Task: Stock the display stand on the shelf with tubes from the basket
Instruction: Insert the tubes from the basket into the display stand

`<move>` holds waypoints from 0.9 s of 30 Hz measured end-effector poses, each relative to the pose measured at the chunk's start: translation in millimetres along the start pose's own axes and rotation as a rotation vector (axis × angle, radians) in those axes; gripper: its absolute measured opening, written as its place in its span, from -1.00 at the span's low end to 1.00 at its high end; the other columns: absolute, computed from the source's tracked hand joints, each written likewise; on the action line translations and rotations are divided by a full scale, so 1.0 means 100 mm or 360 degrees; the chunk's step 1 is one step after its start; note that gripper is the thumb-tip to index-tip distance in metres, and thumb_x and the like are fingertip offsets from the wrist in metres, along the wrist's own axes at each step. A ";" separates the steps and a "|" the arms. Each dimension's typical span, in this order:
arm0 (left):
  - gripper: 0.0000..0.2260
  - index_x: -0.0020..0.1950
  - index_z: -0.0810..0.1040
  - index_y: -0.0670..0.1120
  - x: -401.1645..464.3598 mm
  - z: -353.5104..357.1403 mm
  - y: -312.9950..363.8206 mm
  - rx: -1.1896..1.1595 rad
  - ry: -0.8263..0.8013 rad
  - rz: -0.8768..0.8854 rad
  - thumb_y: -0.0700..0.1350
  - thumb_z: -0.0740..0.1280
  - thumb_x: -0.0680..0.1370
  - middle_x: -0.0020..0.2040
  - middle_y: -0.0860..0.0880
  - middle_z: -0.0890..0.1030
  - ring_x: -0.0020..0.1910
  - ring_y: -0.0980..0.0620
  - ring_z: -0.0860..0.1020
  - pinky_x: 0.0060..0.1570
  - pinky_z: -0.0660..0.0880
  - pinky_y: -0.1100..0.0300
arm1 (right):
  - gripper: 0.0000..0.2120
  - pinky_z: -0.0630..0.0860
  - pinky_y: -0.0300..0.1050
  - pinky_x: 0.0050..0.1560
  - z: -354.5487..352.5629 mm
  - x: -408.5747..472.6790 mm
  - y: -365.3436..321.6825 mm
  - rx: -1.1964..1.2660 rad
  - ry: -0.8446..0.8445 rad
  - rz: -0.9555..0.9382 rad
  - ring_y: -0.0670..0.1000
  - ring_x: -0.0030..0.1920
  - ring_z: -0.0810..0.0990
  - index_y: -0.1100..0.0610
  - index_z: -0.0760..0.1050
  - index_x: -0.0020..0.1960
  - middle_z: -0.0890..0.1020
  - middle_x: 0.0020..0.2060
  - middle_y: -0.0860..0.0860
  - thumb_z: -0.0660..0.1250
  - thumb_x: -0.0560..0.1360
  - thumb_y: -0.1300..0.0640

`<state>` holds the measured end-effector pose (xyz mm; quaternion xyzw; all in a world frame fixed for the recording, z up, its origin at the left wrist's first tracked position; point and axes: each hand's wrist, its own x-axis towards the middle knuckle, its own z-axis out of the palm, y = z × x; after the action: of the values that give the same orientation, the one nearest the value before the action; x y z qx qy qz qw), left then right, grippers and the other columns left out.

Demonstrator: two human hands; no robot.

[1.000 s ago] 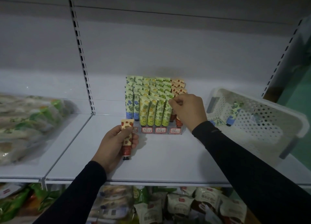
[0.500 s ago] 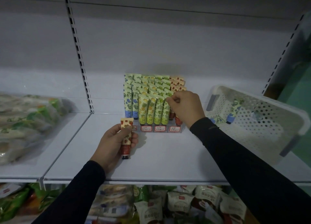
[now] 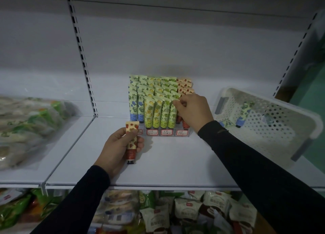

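white shelf [image 3: 175, 163] (left hand [image 3: 117, 146] holds tube [image 3: 131, 142])

Shelf [image 3: 175, 163]: smooth matt white metal. Basket [image 3: 274, 124], 3 o'clock: perforated white plastic. Display stand [image 3: 167, 132]: clear glossy plastic; tubes [image 3: 156, 110] printed, slight sheen.

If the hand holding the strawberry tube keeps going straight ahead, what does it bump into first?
Probably the display stand. The left hand holds the strawberry tube just in front of the stand's front left corner, so the tube's flat top would likely meet the blue-flowered tubes there first. Depth is hard to judge.
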<state>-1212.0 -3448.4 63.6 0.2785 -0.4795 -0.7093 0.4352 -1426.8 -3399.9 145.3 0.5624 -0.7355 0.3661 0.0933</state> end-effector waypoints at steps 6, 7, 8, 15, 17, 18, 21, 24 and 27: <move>-0.91 0.00 0.55 -0.20 -0.01 0.01 0.00 -0.0017 0.0001 -0.0005 -0.23 0.26 0.62 -0.24 -0.19 0.60 -0.34 -0.04 0.55 -0.38 0.55 0.21 | -0.65 0.59 0.00 -0.16 0.00 -0.02 0.02 0.0218 0.0079 0.0026 0.07 -0.33 0.65 0.23 0.63 -0.20 0.66 -0.36 0.10 0.26 0.58 0.00; -0.91 0.01 0.55 -0.20 -0.01 0.00 0.00 -0.0014 0.0003 -0.0004 -0.23 0.26 0.62 -0.24 -0.19 0.61 -0.34 -0.03 0.55 -0.38 0.55 0.22 | -0.69 0.61 0.02 -0.14 -0.01 -0.03 0.01 0.0285 0.0079 0.0055 0.06 -0.32 0.66 0.22 0.64 -0.16 0.68 -0.32 0.09 0.28 0.57 0.02; -0.91 0.01 0.55 -0.20 -0.01 0.00 0.00 -0.0014 0.0004 -0.0002 -0.23 0.26 0.62 -0.24 -0.19 0.60 -0.34 -0.03 0.55 -0.38 0.54 0.22 | -0.73 0.62 0.02 -0.12 -0.02 -0.03 0.01 0.0337 0.0080 0.0078 0.05 -0.29 0.66 0.21 0.65 -0.12 0.69 -0.28 0.07 0.31 0.56 0.03; -0.90 0.02 0.55 -0.21 0.01 -0.01 -0.01 -0.0020 -0.0001 -0.0003 -0.22 0.26 0.62 -0.24 -0.19 0.61 -0.34 -0.03 0.55 -0.37 0.55 0.21 | -0.76 0.45 -0.44 -0.16 -0.10 -0.10 -0.04 0.0259 0.0163 0.0076 -0.06 -0.19 0.61 0.19 0.66 -0.05 0.70 -0.18 0.03 0.31 0.55 0.05; -0.90 0.02 0.56 -0.22 0.01 -0.01 -0.01 -0.0026 -0.0004 -0.0009 -0.23 0.26 0.62 -0.24 -0.19 0.61 -0.34 -0.04 0.56 -0.37 0.55 0.21 | -0.75 0.32 -0.60 -0.26 -0.15 -0.11 -0.05 0.0222 0.0227 0.0076 -0.11 -0.23 0.55 0.18 0.66 -0.05 0.69 -0.19 0.01 0.29 0.57 0.03; -0.90 0.01 0.55 -0.22 0.01 -0.01 0.00 -0.0053 0.0002 -0.0013 -0.23 0.25 0.62 -0.23 -0.19 0.61 -0.33 -0.04 0.56 -0.37 0.55 0.21 | -0.75 0.31 -0.61 -0.27 -0.17 -0.13 -0.05 0.0232 0.0264 0.0075 -0.13 -0.23 0.54 0.17 0.66 -0.05 0.68 -0.20 -0.01 0.29 0.57 0.03; -0.90 0.00 0.55 -0.19 0.01 -0.02 0.03 -0.0128 0.0027 -0.0032 -0.22 0.25 0.62 -0.17 -0.18 0.62 -0.29 -0.03 0.56 -0.32 0.54 0.16 | -0.74 0.35 -0.55 -0.25 -0.25 -0.24 -0.06 0.0310 0.0312 0.0038 -0.12 -0.24 0.55 0.16 0.65 -0.09 0.66 -0.25 -0.04 0.30 0.57 0.01; -0.91 -0.01 0.61 -0.11 -0.01 0.05 0.08 0.0040 0.0053 -0.0017 -0.16 0.32 0.59 -0.08 -0.15 0.66 -0.24 0.00 0.53 -0.24 0.43 0.11 | -0.75 0.51 -0.27 -0.14 -0.28 -0.40 -0.06 0.0399 0.0091 0.0001 -0.08 -0.24 0.61 0.17 0.66 -0.08 0.66 -0.24 -0.04 0.32 0.56 0.01; -0.90 0.06 0.60 -0.08 -0.08 0.27 0.16 0.0150 -0.0110 0.0003 -0.15 0.31 0.59 -0.12 -0.11 0.65 -0.24 0.01 0.55 -0.23 0.41 0.13 | -0.76 0.57 -0.19 -0.13 -0.27 -0.52 -0.09 0.0556 -0.0156 0.0024 -0.07 -0.21 0.63 0.13 0.66 -0.03 0.67 -0.18 -0.05 0.34 0.54 -0.02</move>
<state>-1224.5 -3432.1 88.4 0.2735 -0.5273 -0.6947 0.4055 -1407.9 -3343.5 139.9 0.5817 -0.6685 0.4612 -0.0446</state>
